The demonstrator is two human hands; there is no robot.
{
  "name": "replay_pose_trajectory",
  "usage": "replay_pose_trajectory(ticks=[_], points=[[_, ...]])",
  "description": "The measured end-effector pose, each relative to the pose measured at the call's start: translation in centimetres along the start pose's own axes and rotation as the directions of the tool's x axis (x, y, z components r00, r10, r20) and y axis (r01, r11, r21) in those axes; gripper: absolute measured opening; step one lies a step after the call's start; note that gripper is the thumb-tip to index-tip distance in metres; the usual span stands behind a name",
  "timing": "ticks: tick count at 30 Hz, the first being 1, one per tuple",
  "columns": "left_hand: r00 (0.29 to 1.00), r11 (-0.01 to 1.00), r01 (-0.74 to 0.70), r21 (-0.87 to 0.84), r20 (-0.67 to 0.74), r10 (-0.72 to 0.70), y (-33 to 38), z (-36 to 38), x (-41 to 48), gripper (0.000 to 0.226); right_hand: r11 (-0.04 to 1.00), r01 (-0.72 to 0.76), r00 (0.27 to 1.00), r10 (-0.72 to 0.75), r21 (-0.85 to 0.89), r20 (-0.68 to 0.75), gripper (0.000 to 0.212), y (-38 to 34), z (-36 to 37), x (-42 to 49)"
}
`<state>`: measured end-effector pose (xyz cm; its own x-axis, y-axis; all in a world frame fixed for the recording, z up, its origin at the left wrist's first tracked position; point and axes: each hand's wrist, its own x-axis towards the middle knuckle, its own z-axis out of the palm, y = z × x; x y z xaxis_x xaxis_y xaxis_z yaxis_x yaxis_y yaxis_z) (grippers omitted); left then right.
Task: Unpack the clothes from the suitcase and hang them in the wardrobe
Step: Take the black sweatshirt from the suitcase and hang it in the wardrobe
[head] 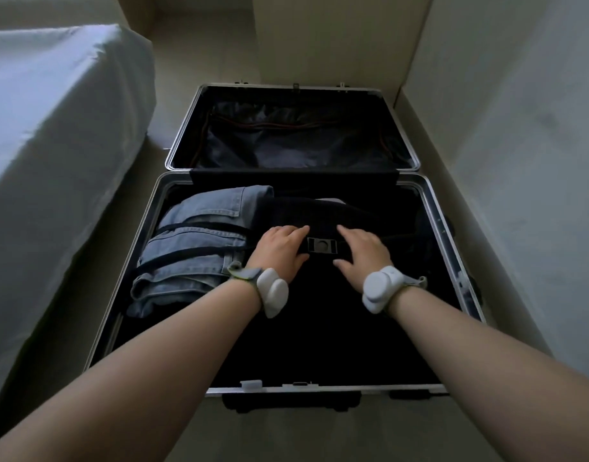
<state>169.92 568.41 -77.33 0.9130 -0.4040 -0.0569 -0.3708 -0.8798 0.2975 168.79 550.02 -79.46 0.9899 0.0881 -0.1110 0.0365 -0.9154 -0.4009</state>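
An open hard-shell suitcase lies on the floor, its lid folded back and lined in dark fabric. Folded blue jeans fill the left of the near half, and dark clothes lie to their right. A black strap runs across them, with a buckle in the middle. My left hand holds the strap just left of the buckle, thumb below and fingers above. On the buckle's right side, my right hand grips the same way.
A bed under a pale sheet runs along the suitcase's left side. A light wall stands close on the right. A strip of beige floor leads away past the lid. No wardrobe is in view.
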Motion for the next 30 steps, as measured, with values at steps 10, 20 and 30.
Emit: replay_pose_trajectory(ticks=[10, 20, 30], points=[[0.992, 0.986, 0.124, -0.108, 0.042, -0.12, 0.8, 1.1, 2.2, 0.028, 0.98, 0.098, 0.993, -0.084, 0.174, -0.086, 0.03, 0.1, 0.3, 0.2], [0.982, 0.966, 0.162, -0.199, 0.133, -0.138, 0.6, 0.8, 3.0, 0.016, 0.947, 0.161, 0.983, -0.178, 0.276, 0.036, 0.042, -0.3, 0.8, 0.2], [0.975, 0.906, 0.18, -0.383, 0.193, -0.113, -0.1, -0.2, 2.4, 0.018, 0.933, 0.232, 0.973, -0.219, 0.275, -0.079, 0.034, -0.1, 0.5, -0.4]])
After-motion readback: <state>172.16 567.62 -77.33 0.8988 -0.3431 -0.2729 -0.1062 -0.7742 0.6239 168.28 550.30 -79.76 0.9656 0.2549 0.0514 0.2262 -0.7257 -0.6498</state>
